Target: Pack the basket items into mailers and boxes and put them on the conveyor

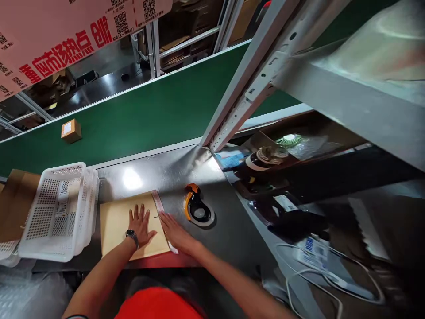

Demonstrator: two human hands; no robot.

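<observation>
A tan padded envelope [116, 221] lies flat on the metal worktable, its strip-edged flap side [157, 201] toward the right. My left hand [141, 225], with a watch on the wrist, rests palm down on the envelope with its fingers spread. Along the flap edge lies my right hand [175, 232], fingers stretched out and flat, touching that edge. Neither hand grips anything. Just right of the envelope sits an orange and black tape dispenser [189, 208] with a roll of tape.
White plastic baskets [71, 254] stand at the left beside cardboard [16, 199]. Behind the table runs a green conveyor belt [149, 115] carrying a small carton [75, 131]. A metal post [245, 84] rises at the table's back right corner. Cables [312, 270] and bottles [260, 159] crowd the right side.
</observation>
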